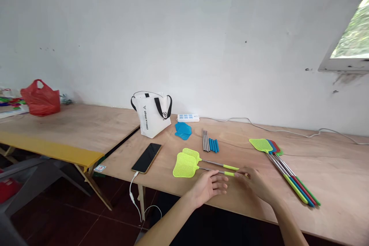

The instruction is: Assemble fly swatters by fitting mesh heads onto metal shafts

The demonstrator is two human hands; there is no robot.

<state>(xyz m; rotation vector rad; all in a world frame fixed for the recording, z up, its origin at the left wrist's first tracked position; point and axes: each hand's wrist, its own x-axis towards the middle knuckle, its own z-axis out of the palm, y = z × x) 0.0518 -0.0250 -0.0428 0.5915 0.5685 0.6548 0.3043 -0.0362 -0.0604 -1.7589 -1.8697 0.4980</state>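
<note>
Two yellow-green fly swatters lie side by side on the table in front of me. My right hand (pixel 255 182) pinches the handle end of the nearer fly swatter (pixel 185 165) between thumb and fingers. Palm turned up and fingers apart, my left hand (pixel 209 188) is beside that swatter's metal shaft; its thumb lies at the shaft, and I cannot tell whether it presses on it. The farther fly swatter (pixel 191 153) lies just behind, its handle tip close to my right fingers. Beyond them are several metal rods (pixel 205 140), blue handle sleeves (pixel 213 145) and blue swatter heads (pixel 183 130).
Finished-looking fly swatters (pixel 292 180) in several colours lie fanned at the right. To the left are a phone (pixel 147 157) on a white cable and a white bag (pixel 152 117). A power strip (pixel 188 118) sits by the wall. A red plastic bag (pixel 42 100) stands on another table.
</note>
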